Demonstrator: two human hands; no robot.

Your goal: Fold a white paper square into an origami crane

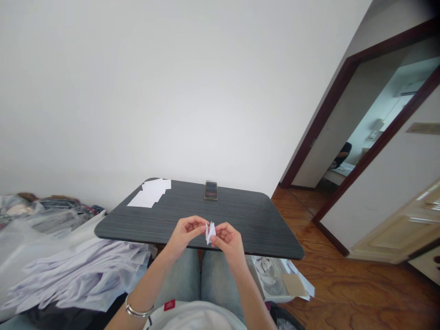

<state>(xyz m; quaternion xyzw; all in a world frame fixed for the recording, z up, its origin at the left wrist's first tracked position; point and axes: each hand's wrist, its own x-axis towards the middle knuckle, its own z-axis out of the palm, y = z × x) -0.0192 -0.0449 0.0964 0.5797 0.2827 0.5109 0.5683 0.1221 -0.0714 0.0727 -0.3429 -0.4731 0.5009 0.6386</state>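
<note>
A small folded piece of white paper (210, 232) is held between both my hands above the near edge of a dark grey table (240, 220). My left hand (185, 231) pinches its left side with fingers closed. The fingers of my right hand (228, 239) are curled round its right side. A silver bracelet (137, 310) sits on my left wrist. A stack of white paper sheets (151, 192) lies on the table's far left corner, and a phone (211, 190) lies flat near the far edge by the wall.
Piles of white cloth and plastic-wrapped clothing (68, 270) lie to the left. A box with papers (282, 282) sits on the wooden floor under the table's right side. An open doorway (364, 151) is at the right. The white wall stands just behind the table.
</note>
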